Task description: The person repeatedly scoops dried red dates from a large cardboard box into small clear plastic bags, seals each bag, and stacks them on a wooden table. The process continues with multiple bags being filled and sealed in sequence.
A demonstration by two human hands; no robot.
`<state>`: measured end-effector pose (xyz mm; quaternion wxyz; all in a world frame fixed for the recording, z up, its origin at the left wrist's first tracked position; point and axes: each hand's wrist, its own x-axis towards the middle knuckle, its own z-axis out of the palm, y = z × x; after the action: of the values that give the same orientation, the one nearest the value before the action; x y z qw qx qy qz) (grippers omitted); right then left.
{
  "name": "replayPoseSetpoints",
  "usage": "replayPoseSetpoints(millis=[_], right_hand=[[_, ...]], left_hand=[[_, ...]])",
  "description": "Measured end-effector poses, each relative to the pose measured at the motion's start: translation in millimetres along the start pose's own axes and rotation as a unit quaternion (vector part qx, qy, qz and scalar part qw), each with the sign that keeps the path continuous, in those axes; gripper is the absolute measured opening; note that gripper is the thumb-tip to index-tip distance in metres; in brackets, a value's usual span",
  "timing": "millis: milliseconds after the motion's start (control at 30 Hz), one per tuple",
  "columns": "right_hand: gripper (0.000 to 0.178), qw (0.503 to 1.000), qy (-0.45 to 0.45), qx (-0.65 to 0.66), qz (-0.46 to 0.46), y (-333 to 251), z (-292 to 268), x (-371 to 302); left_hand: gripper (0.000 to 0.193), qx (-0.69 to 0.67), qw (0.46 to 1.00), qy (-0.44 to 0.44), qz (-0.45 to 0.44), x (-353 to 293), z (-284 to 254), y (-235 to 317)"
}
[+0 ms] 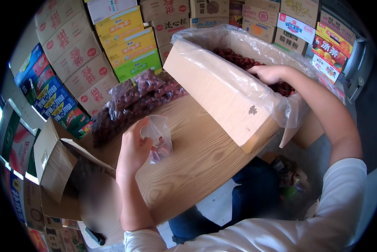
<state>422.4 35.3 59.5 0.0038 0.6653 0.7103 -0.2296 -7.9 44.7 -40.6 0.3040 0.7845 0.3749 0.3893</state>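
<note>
My left hand [134, 145] is raised over the wooden table, its fingers closed on the upper edge of a small clear plastic bag [162, 134]. A few red dates show through the lower part of this bag. To the right, a large cardboard box [213, 94] lined with clear plastic stands tilted at the table's far side. Dark red dates [234, 58] lie inside it. My right hand [269, 74] reaches over the box's near wall and into the dates. Its fingers are curled, and what they hold among the dates is hidden.
Filled bags of red dates [144, 90] are piled at the table's [188, 134] far left. An open cardboard box [50, 155] stands at the near left. Stacked cartons [79, 54] line the back wall. Below the table at right lies a bag of mixed litter [293, 178].
</note>
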Motion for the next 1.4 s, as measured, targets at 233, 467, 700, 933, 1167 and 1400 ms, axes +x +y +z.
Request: replayPoseSetpoints(millis=[233,467,700,933,1167,1400], right_hand=[[0.048,0.987,0.137,0.083,-0.014,10.1,-3.0,-5.4],[0.026,0.934,0.164,0.313,0.057,-19.8,-55.9,-24.5],[0.028,0.865,0.043,0.487,-0.109,-141.2,-42.8,5.3],[0.021,0.775,-0.197,0.597,-0.069,-232.1,55.8,87.2],[0.017,0.745,-0.046,0.663,-0.056,-270.4,122.7,108.6],[0.007,0.692,0.088,0.71,-0.095,-275.9,159.5,119.4]], left_hand=[[0.043,0.061,0.998,0.033,-0.006,3.6,2.5,-5.7],[0.049,0.005,1.0,0.001,-0.012,3.8,-8.9,-17.9],[0.06,0.002,0.995,-0.058,-0.077,1.5,-16.2,-13.1],[0.061,-0.025,0.999,0.009,-0.033,10.3,-5.2,-35.9],[0.05,0.025,0.993,0.112,0.022,19.7,4.7,-53.7],[0.029,0.022,0.991,0.135,-0.005,20.2,8.0,-53.1]])
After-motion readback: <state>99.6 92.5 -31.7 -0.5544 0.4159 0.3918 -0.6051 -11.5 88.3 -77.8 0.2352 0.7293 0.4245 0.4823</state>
